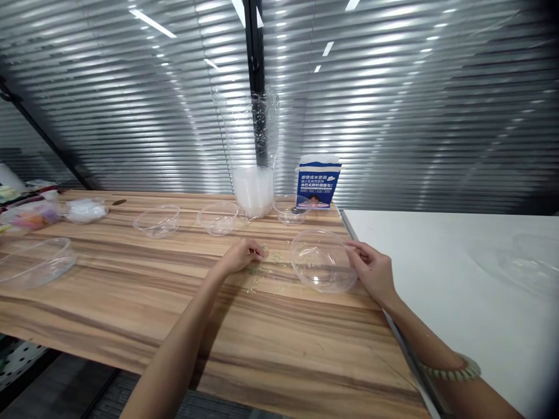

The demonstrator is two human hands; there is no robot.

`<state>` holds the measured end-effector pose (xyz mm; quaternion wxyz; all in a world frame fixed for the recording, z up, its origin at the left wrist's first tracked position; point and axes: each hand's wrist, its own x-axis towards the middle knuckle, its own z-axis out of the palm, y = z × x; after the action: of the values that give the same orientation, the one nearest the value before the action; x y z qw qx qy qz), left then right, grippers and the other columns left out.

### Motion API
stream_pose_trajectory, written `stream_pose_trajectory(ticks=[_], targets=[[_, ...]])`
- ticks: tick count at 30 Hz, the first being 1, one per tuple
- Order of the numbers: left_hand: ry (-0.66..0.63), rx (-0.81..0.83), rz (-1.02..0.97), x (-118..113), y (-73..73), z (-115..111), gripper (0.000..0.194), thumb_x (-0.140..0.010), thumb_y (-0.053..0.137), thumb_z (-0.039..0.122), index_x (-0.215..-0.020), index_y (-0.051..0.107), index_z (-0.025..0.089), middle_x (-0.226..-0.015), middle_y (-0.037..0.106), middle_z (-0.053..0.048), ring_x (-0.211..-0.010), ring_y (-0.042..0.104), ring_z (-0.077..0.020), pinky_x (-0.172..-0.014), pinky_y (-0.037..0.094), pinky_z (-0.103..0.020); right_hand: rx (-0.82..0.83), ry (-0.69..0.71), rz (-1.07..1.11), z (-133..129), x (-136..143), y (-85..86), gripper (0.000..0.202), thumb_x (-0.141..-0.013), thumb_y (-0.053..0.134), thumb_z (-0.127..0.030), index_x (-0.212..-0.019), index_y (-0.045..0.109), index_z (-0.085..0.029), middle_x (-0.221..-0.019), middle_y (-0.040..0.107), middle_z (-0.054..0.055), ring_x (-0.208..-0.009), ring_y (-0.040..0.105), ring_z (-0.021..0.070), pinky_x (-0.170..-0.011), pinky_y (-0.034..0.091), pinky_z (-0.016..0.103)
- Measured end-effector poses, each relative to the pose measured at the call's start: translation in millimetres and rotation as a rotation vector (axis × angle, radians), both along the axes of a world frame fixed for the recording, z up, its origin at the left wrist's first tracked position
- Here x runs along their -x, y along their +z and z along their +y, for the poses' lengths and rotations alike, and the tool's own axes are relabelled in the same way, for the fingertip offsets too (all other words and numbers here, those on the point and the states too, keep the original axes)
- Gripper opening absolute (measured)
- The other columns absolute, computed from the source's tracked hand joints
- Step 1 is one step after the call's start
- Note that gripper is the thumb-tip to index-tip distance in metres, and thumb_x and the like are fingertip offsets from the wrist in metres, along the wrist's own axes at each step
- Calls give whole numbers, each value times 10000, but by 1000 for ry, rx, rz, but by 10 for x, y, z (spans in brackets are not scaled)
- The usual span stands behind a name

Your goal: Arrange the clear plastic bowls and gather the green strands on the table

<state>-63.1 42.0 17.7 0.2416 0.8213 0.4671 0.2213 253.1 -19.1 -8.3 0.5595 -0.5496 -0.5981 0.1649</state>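
Observation:
My right hand (371,270) pinches the right rim of a clear plastic bowl (321,265), which is tilted with its inside toward me. My left hand (244,255) is closed, fingertips pressed together at the left edge of a scatter of small pale yellowish bits (266,267) on the wooden table (283,343). What its fingertips hold, if anything, is too small to name. Behind the hands, a clear bowl (292,210), another clear bowl (218,220) and a third clear bowl (157,222) stand in a row.
A stack of clear bowls in a plastic bag (253,192) and a blue box (318,185) stand at the back. A large clear container (37,267), a bag of white items (85,210) and colourful items (35,215) lie left. A white table (458,279) adjoins right.

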Motion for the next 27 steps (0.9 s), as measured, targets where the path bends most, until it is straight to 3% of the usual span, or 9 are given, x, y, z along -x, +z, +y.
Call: stream_pose_trajectory(ticks=[8, 19, 27], targets=[[-8, 82, 133, 38, 75, 0, 147, -667, 593, 76, -711, 721, 134, -714, 684, -32, -664, 581, -132, -634, 432, -212, 9, -34, -13, -6, -22, 62, 306, -783, 553, -349, -933, 695, -122, -527, 503, -22, -502, 452, 114, -528, 397, 252], [27, 121, 162, 35, 113, -42, 155, -661, 567, 98, -721, 704, 140, -754, 693, -37, -719, 603, -152, -663, 447, -221, 7, -45, -21, -7, -16, 58, 305, -784, 550, -354, -923, 698, -127, -516, 492, -24, -505, 440, 112, -527, 387, 250], [16, 101, 201, -26, 129, -76, 143, -706, 585, 215, -748, 706, 152, -780, 698, -44, -754, 604, -168, -684, 437, -229, 2, -31, -23, -17, -6, 80, 314, -787, 547, -364, -932, 695, -129, -537, 510, -18, -502, 455, 113, -513, 391, 247]])
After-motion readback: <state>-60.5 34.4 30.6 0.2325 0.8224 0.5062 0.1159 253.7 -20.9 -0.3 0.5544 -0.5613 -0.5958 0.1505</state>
